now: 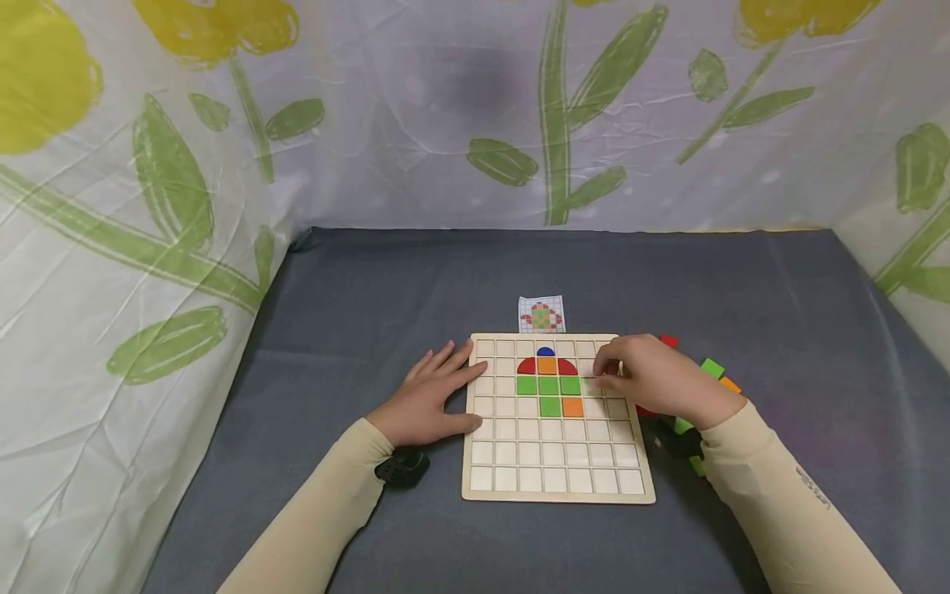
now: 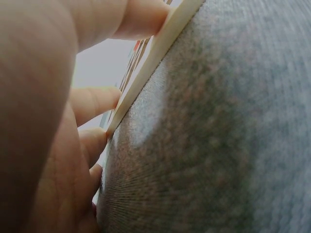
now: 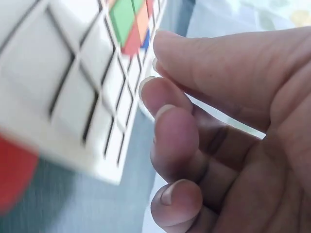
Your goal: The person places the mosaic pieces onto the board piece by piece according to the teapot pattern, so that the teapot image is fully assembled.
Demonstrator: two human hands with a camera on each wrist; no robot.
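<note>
A pale wooden grid board (image 1: 512, 478) lies on the grey cloth. In its upper rows sit a blue half-round piece (image 1: 545, 351), two red curved pieces (image 1: 526, 366), several green squares (image 1: 547, 385) and two orange squares (image 1: 572, 407). My left hand (image 1: 426, 400) rests against the board's left edge, fingers spread and tips on the rim. Over the upper right cells is my right hand (image 1: 660, 379), its fingers loosely bent. A gap shows between thumb and forefinger, and no piece is seen in them. The right wrist view shows bent fingers (image 3: 175, 138) beside the board.
A small printed pattern card (image 1: 542, 315) lies just beyond the board's top edge. Loose pieces, among them a green one (image 1: 712, 368) and an orange one (image 1: 731, 384), lie right of the board, partly covered by the right arm. Flower-printed fabric (image 1: 416, 99) hangs behind.
</note>
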